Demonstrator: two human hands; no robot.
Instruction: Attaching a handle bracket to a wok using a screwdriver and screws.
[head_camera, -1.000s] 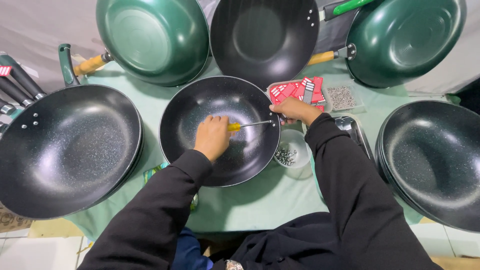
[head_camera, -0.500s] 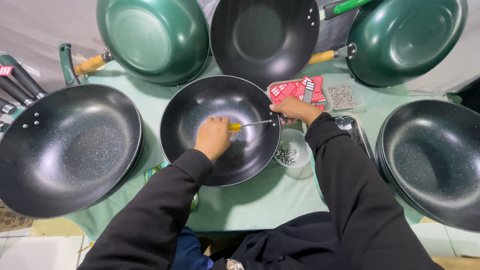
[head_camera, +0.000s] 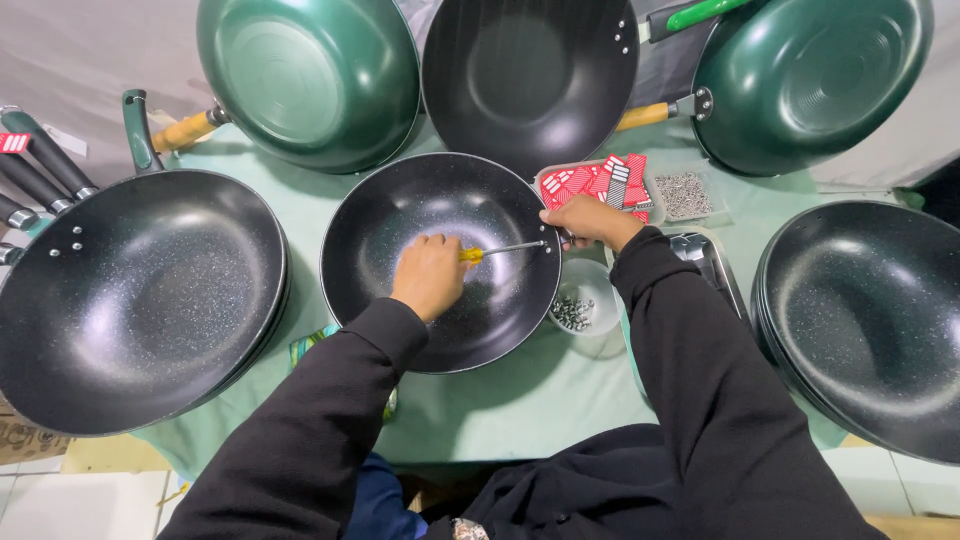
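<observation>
A pale green surface (head_camera: 520, 410) fills the middle of the frame, ringed with pans. The largest, a black speckled wok (head_camera: 135, 300), sits at the left; a stack of black pans (head_camera: 865, 320) lies at the right edge. Along the top stand a green pan (head_camera: 305, 75), a black pan (head_camera: 530, 75) and a second green pan (head_camera: 810, 80), all tipped up on edge. In the centre rests a smaller black speckled pan (head_camera: 440, 260). Inside it the left hand (head_camera: 430, 275) is curled tight around the yellow handle of a screwdriver (head_camera: 500, 250), whose metal shaft runs right toward the pan's rim. The right hand (head_camera: 590, 220) sits at that rim on the upper right, fingers closed against the edge; what they pinch cannot be told. Just right of the pan is a clear tray (head_camera: 610, 185) of red and white packets, beside it a tray of small screws (head_camera: 685, 195), and below them a small white bowl (head_camera: 585, 300) of metal bits.
</observation>
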